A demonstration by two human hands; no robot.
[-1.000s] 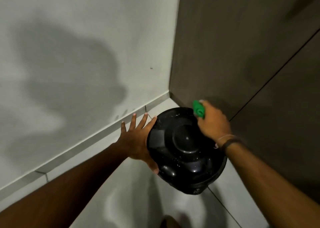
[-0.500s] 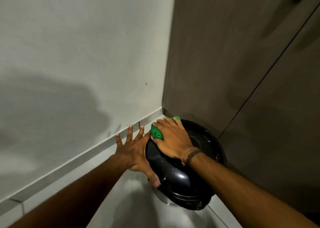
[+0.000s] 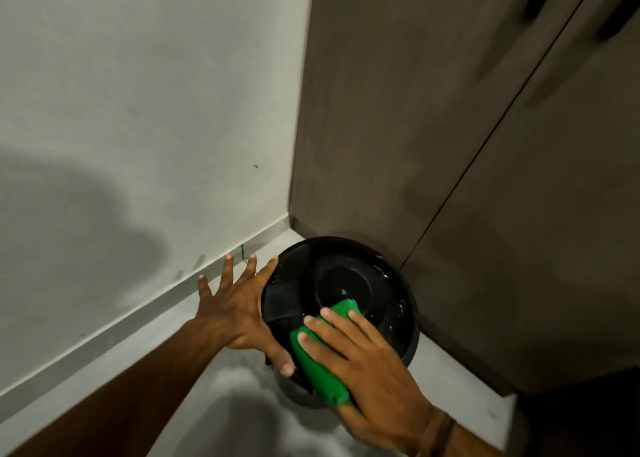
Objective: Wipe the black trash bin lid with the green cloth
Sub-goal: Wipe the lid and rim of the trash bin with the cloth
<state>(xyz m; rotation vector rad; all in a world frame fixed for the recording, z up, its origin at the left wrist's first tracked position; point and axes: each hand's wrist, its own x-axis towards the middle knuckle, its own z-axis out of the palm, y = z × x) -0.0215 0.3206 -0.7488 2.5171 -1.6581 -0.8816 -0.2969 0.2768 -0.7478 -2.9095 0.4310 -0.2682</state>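
One green cloth [image 3: 322, 377] lies flat under right hand [image 3: 375, 377].

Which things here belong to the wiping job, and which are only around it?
For the job: black trash bin lid, green cloth, right hand pressing the cloth, left hand against the lid's edge.
Just there: grey wall, brown cabinet doors, floor.

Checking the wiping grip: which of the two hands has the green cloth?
The right hand, flat on the folded green cloth atop the round black plastic bin lid. The left hand, fingers spread, only braces the lid's rim, holding no cloth.
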